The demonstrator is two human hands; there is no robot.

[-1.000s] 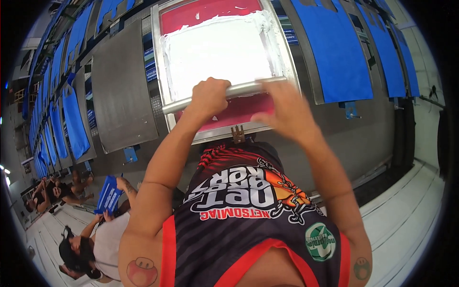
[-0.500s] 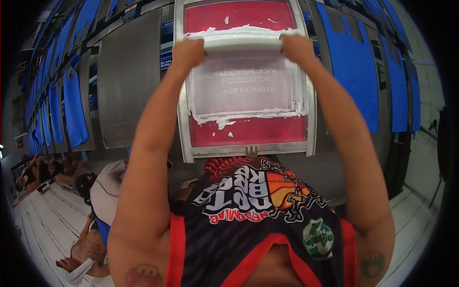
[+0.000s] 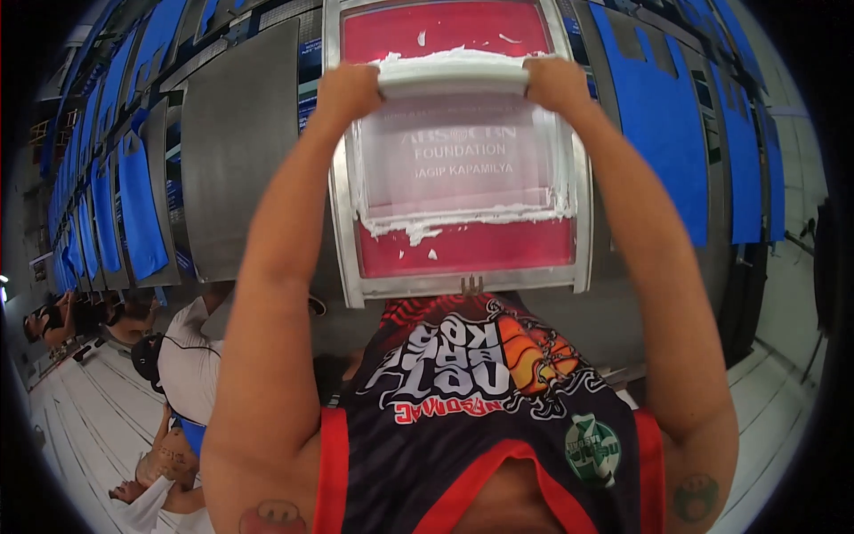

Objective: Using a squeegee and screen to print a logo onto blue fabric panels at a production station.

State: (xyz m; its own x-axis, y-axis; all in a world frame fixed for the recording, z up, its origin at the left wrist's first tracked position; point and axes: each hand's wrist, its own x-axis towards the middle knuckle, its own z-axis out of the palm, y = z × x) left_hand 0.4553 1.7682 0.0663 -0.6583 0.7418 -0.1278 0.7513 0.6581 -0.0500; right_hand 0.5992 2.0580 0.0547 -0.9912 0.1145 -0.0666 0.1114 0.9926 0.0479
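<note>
A screen-printing frame (image 3: 578, 214) with pale metal sides lies in front of me, red (image 3: 467, 256) at both ends of its mesh. Across the far part of the mesh rests a whitish squeegee (image 3: 452, 82). My left hand (image 3: 350, 93) is wrapped round its left end, and my right hand (image 3: 558, 84) grips the right end. Thick white ink (image 3: 427, 231) lines the edges of the see-through middle, where pale lettering shows. More ink is heaped along the squeegee's far side. Both my arms are stretched out, and the blade's lower edge is hard to make out.
Blue cut fabric pieces (image 3: 649, 142) lie on boards to the right, with more blue pieces (image 3: 140, 205) at the left. Beside the frame is a bare grey board (image 3: 240, 151). Several people are at the lower left, one in a light shirt (image 3: 189, 360).
Both hands keep their grip on the squeegee, which stays at the far part of the mesh with hardly any shift. The person in the light shirt has moved slightly left.
</note>
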